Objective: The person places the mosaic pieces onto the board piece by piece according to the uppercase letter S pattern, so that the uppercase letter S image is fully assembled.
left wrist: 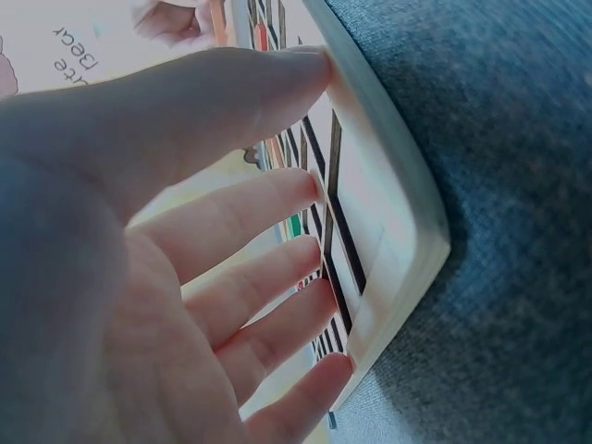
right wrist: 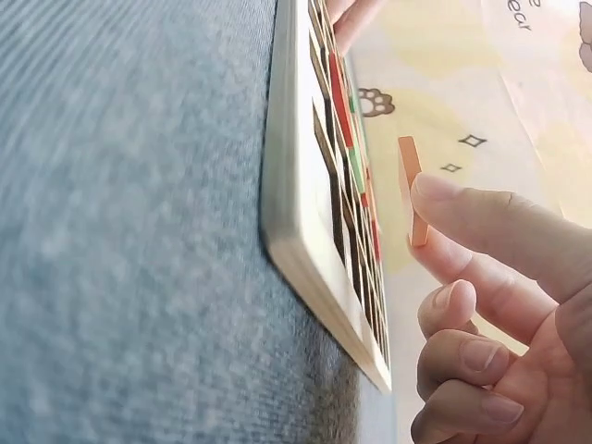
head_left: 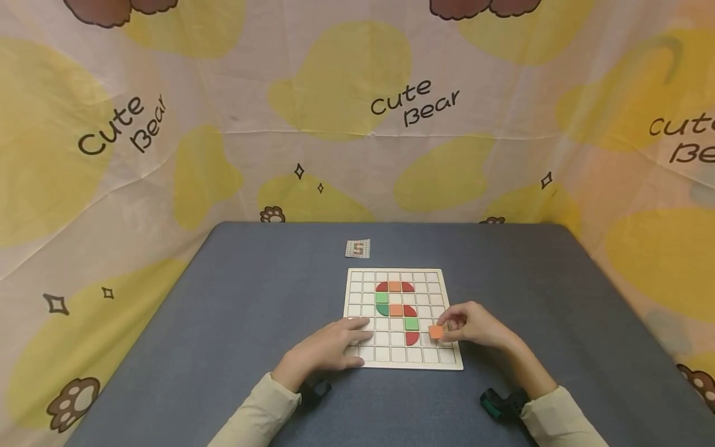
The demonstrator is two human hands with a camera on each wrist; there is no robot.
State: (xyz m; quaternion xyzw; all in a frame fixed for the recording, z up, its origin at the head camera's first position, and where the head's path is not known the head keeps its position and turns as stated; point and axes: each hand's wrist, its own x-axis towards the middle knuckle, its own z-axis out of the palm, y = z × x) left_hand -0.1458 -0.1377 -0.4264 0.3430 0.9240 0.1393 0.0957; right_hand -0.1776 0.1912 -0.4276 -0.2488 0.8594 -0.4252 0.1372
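Observation:
A white gridded board point(head_left: 391, 355) lies on the table with red, orange and green tiles set in some of its squares. My left hand point(head_left: 329, 346) rests on the board's left edge, fingers spread; in the left wrist view its fingertips touch the rim and grid. Over the board's right side, my right hand point(head_left: 475, 324) pinches an orange square tile point(head_left: 436, 332) between thumb and index finger. The right wrist view shows this tile point(right wrist: 413, 190) edge-on, raised above the board, with the other fingers curled toward the palm.
A small card point(head_left: 357, 248) printed with a grid and a figure like a 5 lies behind the board. The blue-grey table point(head_left: 268, 273) extends around both. A patterned cloth point(head_left: 335, 81) hangs behind. Each wrist wears a dark strapped device point(head_left: 503, 403).

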